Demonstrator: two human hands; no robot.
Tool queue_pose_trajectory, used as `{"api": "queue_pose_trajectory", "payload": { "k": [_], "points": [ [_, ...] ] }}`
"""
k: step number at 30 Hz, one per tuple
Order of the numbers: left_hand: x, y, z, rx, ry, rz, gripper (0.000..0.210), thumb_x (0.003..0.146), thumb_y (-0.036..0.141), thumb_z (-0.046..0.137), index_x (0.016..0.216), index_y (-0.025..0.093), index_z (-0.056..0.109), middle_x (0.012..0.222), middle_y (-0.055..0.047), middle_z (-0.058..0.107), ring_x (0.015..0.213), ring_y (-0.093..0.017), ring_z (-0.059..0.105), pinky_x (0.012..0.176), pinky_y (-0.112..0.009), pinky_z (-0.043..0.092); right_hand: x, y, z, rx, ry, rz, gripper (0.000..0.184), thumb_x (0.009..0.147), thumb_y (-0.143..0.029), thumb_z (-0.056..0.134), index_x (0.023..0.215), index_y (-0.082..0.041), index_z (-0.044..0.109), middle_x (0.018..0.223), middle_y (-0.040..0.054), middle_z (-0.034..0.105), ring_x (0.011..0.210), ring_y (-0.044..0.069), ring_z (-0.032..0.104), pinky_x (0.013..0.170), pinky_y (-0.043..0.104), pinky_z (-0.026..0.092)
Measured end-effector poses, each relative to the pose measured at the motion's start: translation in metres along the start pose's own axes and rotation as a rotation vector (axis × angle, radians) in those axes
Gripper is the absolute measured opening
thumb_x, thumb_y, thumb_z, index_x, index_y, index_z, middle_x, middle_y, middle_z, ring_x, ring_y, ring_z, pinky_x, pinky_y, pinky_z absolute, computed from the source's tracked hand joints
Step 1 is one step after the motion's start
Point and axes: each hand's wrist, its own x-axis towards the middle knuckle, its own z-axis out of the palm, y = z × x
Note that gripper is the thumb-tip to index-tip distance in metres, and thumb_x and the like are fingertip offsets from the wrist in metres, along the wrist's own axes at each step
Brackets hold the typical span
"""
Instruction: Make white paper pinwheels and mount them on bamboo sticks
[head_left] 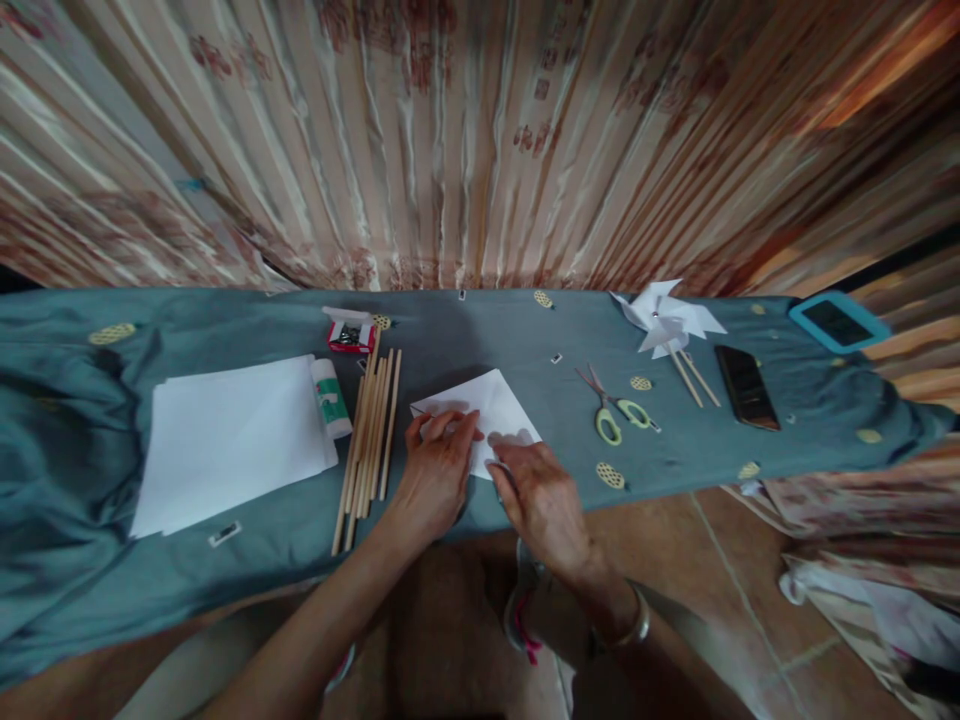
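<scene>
A small piece of white paper lies on the cloth-covered table, turned so that one corner points away from me. Bent fingers of my left hand close down on its left side, and a thin dark line shows by the fingertips; I cannot make out what it is. On the near right edge of the paper is my right hand, with thumb and fingers gathered against it. Left of my hands lie several thin wooden sticks. A pair of scissors with green handles rests to the right.
At the left are a stack of white sheets, a green-and-white glue stick and a small red box of dark metal bits. White paper pinwheels, a phone and a blue-framed device lie right. A curtain hangs behind.
</scene>
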Motion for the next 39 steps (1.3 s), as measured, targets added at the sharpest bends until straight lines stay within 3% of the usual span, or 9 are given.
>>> {"api": "queue_pose_trajectory", "payload": {
  "k": [6, 11, 15, 20, 27, 34, 39],
  "points": [
    [0.004, 0.001, 0.001, 0.031, -0.004, 0.004, 0.046, 0.087, 0.007, 0.038, 0.133, 0.013, 0.044, 0.106, -0.01, 0.071, 0.12, -0.027, 0.048, 0.105, -0.053, 0.024, -0.001, 0.0, -0.001, 0.025, 0.049, -0.052, 0.034, 0.093, -0.014, 0.042, 0.121, -0.014, 0.061, 0.13, 0.015, 0.057, 0.119, 0.027, 0.05, 0.098, 0.046, 0.047],
    [0.004, -0.002, 0.003, 0.036, 0.006, 0.028, 0.053, 0.082, 0.003, 0.039, 0.134, 0.015, 0.045, 0.105, -0.008, 0.07, 0.119, -0.026, 0.049, 0.107, -0.054, 0.022, 0.011, 0.017, 0.001, 0.098, 0.158, 0.087, 0.036, 0.095, -0.021, 0.038, 0.125, -0.016, 0.058, 0.125, 0.0144, 0.06, 0.117, 0.025, 0.053, 0.1, 0.047, 0.045],
    [0.006, -0.002, 0.005, -0.005, 0.029, 0.009, 0.051, 0.082, 0.002, 0.038, 0.131, 0.014, 0.047, 0.104, -0.007, 0.071, 0.119, -0.026, 0.048, 0.108, -0.053, 0.021, 0.025, 0.029, 0.007, 0.108, 0.167, 0.189, 0.036, 0.094, -0.025, 0.039, 0.123, -0.012, 0.057, 0.118, 0.0156, 0.064, 0.111, 0.026, 0.057, 0.098, 0.045, 0.046],
    [0.008, -0.001, -0.002, -0.132, 0.038, -0.072, 0.044, 0.086, 0.007, 0.039, 0.125, 0.019, 0.053, 0.104, -0.005, 0.072, 0.117, -0.024, 0.049, 0.103, -0.052, 0.03, 0.036, 0.029, 0.011, 0.099, 0.166, 0.228, 0.037, 0.092, -0.026, 0.043, 0.122, -0.009, 0.057, 0.116, 0.0178, 0.065, 0.109, 0.028, 0.059, 0.095, 0.044, 0.047],
    [-0.016, -0.008, -0.017, -0.153, 0.171, -0.026, 0.032, 0.088, 0.013, 0.045, 0.115, 0.02, 0.062, 0.115, -0.007, 0.066, 0.116, -0.023, 0.05, 0.1, -0.046, 0.04, 0.032, 0.031, 0.008, 0.069, 0.165, 0.24, 0.035, 0.089, -0.025, 0.049, 0.118, -0.008, 0.06, 0.115, 0.0184, 0.066, 0.108, 0.028, 0.061, 0.096, 0.043, 0.046],
    [-0.041, -0.011, -0.015, -0.046, 0.096, 0.053, 0.028, 0.083, 0.018, 0.058, 0.11, 0.019, 0.063, 0.109, -0.008, 0.068, 0.118, -0.028, 0.048, 0.099, -0.051, 0.039, 0.033, 0.028, 0.007, 0.117, 0.176, 0.239, 0.049, 0.084, -0.04, 0.06, 0.121, -0.01, 0.058, 0.125, 0.0189, 0.061, 0.119, 0.03, 0.054, 0.102, 0.045, 0.042],
    [-0.044, -0.006, -0.018, -0.01, 0.034, 0.051, 0.025, 0.082, 0.017, 0.059, 0.107, 0.019, 0.064, 0.112, -0.007, 0.067, 0.119, -0.029, 0.047, 0.1, -0.051, 0.037, 0.045, 0.026, 0.011, 0.186, 0.11, 0.246, 0.063, 0.074, -0.039, 0.071, 0.127, -0.009, 0.054, 0.133, 0.0201, 0.053, 0.127, 0.031, 0.047, 0.106, 0.046, 0.039]
  ]
}}
